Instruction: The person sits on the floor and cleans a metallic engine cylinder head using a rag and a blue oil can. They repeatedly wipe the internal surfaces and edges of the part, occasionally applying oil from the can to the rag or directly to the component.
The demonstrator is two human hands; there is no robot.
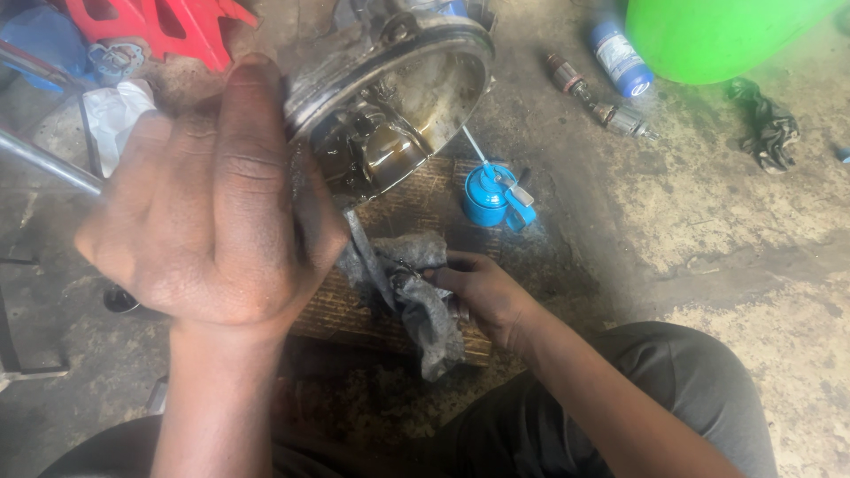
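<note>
Left hand (212, 212) — blurred, fingertips hidden.

Engine cover (398, 97) behind rag (416, 292) on mat (425, 199); oil can (492, 196) right of cover; shaft (598, 102) and bottle (620, 57) farther right.

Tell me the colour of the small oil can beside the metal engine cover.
The oil can is bright blue, with a thin spout; the head view shows it clearly.

1 head-worn camera looks steeply down, close over the hands, toward a seemingly concrete floor (726, 221).
</note>
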